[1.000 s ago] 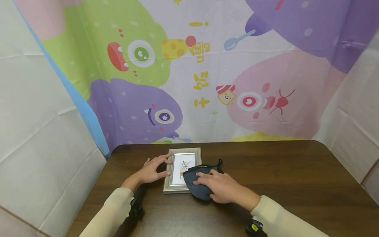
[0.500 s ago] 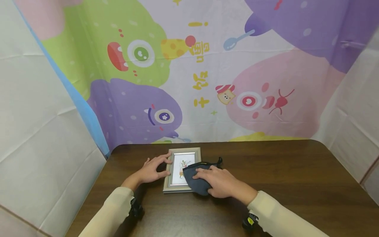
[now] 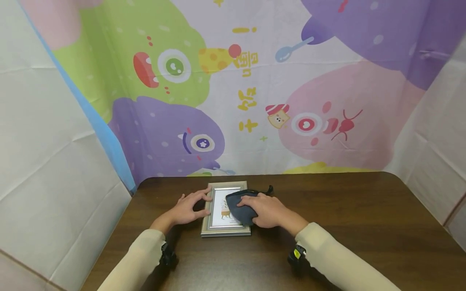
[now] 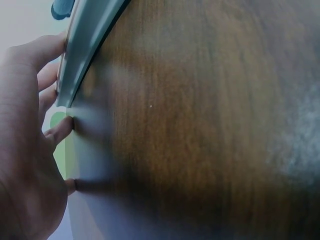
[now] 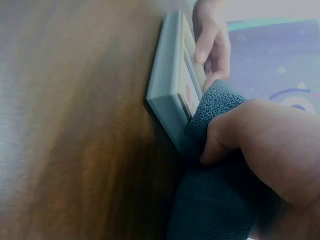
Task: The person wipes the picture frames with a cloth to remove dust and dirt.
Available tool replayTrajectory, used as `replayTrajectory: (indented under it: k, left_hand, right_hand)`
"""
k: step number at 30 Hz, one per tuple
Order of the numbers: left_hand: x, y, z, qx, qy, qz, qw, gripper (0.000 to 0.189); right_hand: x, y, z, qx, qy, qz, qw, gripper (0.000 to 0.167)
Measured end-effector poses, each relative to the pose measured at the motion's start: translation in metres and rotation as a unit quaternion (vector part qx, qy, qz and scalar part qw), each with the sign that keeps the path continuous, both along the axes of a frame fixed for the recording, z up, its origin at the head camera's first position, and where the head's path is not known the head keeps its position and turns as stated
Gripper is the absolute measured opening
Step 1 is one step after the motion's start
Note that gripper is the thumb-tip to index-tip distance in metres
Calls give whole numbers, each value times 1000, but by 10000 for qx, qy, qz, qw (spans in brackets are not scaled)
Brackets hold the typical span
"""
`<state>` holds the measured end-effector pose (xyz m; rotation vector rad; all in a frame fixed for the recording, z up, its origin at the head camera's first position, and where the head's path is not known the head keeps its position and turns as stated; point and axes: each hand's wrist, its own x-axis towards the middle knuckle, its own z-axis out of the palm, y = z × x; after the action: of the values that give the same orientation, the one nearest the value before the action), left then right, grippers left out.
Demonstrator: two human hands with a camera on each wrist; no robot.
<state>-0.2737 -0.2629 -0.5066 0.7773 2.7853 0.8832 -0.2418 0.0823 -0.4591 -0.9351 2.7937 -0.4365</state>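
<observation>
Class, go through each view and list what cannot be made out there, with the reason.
Head view: part of the right side of the print, hidden by the cloth.
Head view: the lettering near the print's foot, too small to read.
Head view: the palm of the right hand, hidden by the hand's own back.
Left wrist view: the rest of the frame, cut off by the top edge.

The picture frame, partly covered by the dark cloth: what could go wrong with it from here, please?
The picture frame might slide on the tabletop if the right hand pushes hard, since the left hand touches only one side of it.

The cloth hides part of the picture, so a mark beneath could go unnoticed.
</observation>
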Motion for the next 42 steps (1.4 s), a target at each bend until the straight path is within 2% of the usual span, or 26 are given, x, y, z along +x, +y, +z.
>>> replayTrajectory:
  k: [2,5,6,9,13,18,22,25,29,32,38,42]
  left_hand:
    - [-2,-3,-6,94,114,-59,9999,46]
    - [-3,-3,-8,80,151,-70,9998,46]
    - [-3,-2,-7,67,91,-41,9999,47]
    - [1,3,4,-77,-186,112,9997,46]
    - [0,5,7,-229,-279,185,9992,46]
    - [0,5,7,-269,-255,162,9992,46]
    - [0,3,5,-113,-227,93,9996,48]
    - [-5,-1,-4,0,-108,17,9999,50]
    - [-20,-12,-28,-46,46,16,10000,52]
    - [-28,-17,-40,-107,136,-7,9998,51]
    - [-30,-17,-43,-87,191,-19,9998,50]
    - [-22,-13,-30,-17,58,28,10000,51]
  right_hand:
    - [-6,-1,0,13,-43,-77,10000,61]
    - [-15,-3,0,27,-58,-184,9998,61]
    - [-18,-3,0,23,-55,-218,9997,61]
    - [-27,-6,-1,-3,7,-303,9995,61]
    - [-36,-10,-1,-3,82,-424,9991,59]
    - [-41,-14,0,14,-9,-573,9984,58]
    - [-41,-15,-1,30,-29,-585,9983,58]
    - [-41,-14,-1,10,11,-547,9985,58]
    - [-44,-10,0,-273,49,-564,9980,55]
    - [-47,-6,3,-634,79,-666,9957,54]
    - [-51,3,10,-1333,335,-1051,9849,54]
    - [-53,6,11,-1627,431,-1183,9786,55]
